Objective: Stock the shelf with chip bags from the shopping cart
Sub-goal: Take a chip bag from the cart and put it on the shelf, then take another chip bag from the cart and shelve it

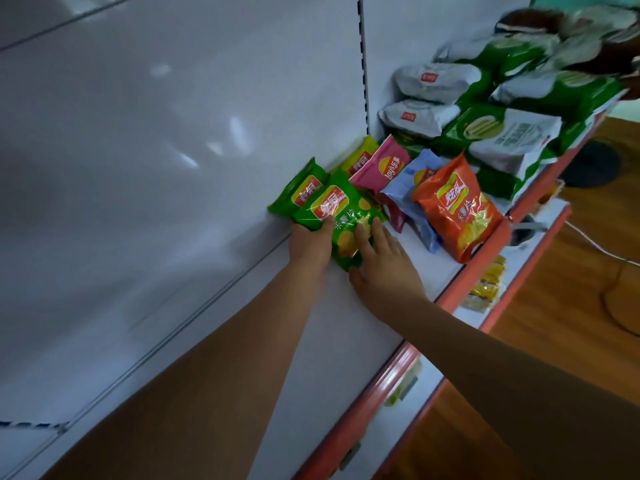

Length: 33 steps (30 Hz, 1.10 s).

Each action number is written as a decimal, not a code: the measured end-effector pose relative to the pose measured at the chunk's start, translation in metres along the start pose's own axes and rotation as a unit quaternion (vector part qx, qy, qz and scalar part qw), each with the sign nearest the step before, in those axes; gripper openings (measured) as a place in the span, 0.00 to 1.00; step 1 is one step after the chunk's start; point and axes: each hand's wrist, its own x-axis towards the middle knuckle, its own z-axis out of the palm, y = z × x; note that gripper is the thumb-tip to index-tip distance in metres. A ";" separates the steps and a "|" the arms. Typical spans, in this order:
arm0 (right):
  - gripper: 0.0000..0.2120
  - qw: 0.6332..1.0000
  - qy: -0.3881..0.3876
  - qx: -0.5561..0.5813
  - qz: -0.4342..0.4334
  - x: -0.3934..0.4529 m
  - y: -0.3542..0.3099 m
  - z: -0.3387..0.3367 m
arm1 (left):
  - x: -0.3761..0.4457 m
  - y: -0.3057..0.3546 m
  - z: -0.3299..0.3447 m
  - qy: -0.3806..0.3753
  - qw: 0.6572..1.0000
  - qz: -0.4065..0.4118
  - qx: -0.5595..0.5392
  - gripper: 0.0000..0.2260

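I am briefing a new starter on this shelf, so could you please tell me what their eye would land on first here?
First, the front green chip bag at the middle of the white shelf, held by the left hand at its edge with the right hand laid on its lower part. Just right of it, the orange chip bag stands at the shelf's red front edge, with a pink chip bag behind.
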 end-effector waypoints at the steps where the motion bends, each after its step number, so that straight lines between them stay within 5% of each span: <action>1: 0.34 1.000 0.006 -0.001 0.000 0.000 -0.001 0.000 | -0.002 0.003 0.000 0.003 1.000 0.001 0.025 0.24; 8: 0.36 0.999 -0.001 0.033 0.003 -0.023 -0.012 -0.018 | -0.030 0.008 -0.016 0.015 0.993 0.003 0.115 0.30; 14: 0.33 0.996 0.003 0.054 0.074 -0.120 -0.028 -0.063 | -0.133 0.022 -0.043 0.080 0.959 0.157 0.222 0.29; 22: 0.32 0.953 0.119 0.071 0.269 -0.317 -0.030 -0.128 | -0.320 0.015 -0.031 -0.247 0.901 0.278 0.222 0.26; 33: 0.29 0.782 0.248 0.113 0.560 -0.607 -0.005 -0.169 | -0.558 -0.033 0.026 -0.534 0.748 0.295 0.262 0.22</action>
